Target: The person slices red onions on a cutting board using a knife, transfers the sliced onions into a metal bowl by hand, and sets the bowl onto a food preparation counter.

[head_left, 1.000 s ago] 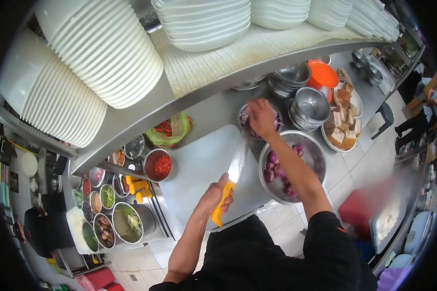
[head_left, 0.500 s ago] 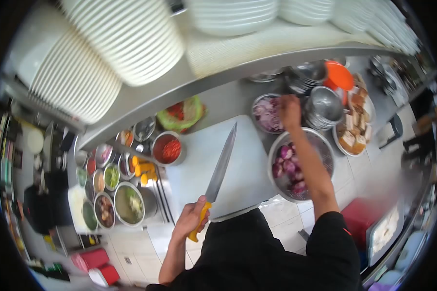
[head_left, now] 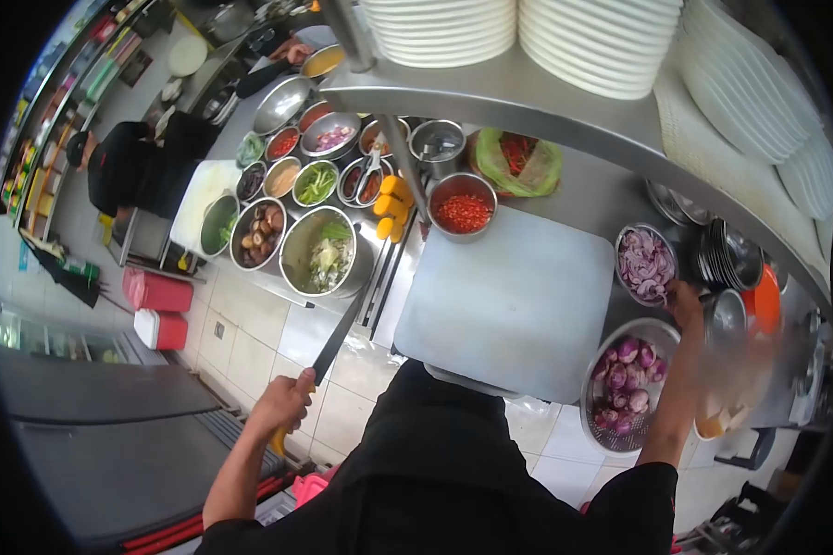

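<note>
My left hand (head_left: 284, 403) is wrapped round the yellow handle of a knife (head_left: 335, 344), whose blade points up toward the pot of cut vegetables (head_left: 317, 252). My right hand (head_left: 684, 303) is at the lower right rim of the bowl of sliced red onions (head_left: 646, 265); its fingers are partly hidden, so its grip is unclear. Below that bowl, a steel colander (head_left: 590, 407) holds several whole red onions (head_left: 627, 377). A bare white cutting board (head_left: 506, 301) lies between my hands, with a pot of chopped red chillies (head_left: 463, 213) at its upper left corner.
Stacked white bowls (head_left: 597, 42) stand on the steel shelf (head_left: 528, 97) above. Several ingredient containers and yellow-handled tools (head_left: 393, 208) are at the left. Steel bowls (head_left: 731, 254) and an orange bowl (head_left: 764, 301) stand at the right. A co-worker in black (head_left: 130, 166) is at the far left.
The view has swung left. My left hand has carried the knife away from the board to its left side. My right hand has moved from over the sliced onions to their bowl's lower right rim.
</note>
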The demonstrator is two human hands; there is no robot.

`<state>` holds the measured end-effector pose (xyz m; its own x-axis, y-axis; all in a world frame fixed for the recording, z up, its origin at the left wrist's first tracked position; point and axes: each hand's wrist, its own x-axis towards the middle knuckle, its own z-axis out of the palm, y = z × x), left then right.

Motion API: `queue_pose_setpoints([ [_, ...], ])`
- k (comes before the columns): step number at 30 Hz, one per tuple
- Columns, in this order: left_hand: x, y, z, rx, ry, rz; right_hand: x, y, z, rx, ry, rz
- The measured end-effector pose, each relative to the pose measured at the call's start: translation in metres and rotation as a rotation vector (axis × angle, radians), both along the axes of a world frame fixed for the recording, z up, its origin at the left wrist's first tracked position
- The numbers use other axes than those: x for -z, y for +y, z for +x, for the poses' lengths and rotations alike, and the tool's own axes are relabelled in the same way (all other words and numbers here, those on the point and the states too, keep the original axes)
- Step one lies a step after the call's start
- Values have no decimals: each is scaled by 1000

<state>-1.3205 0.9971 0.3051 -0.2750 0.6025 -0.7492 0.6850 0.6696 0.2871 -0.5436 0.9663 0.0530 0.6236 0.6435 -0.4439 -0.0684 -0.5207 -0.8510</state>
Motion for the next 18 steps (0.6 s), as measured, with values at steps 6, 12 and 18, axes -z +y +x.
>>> queue_pose_setpoints([
  [6, 14, 19, -12, 133, 39, -36, -15, 14, -17, -430, -452, 70],
  [12, 25, 41, -11, 197, -59, -112, -58, 14, -46, -415, -615, -130],
  [18, 63, 101, -12, 200, -338, -171, -66, -12, -81, -25, -415, 111],
])
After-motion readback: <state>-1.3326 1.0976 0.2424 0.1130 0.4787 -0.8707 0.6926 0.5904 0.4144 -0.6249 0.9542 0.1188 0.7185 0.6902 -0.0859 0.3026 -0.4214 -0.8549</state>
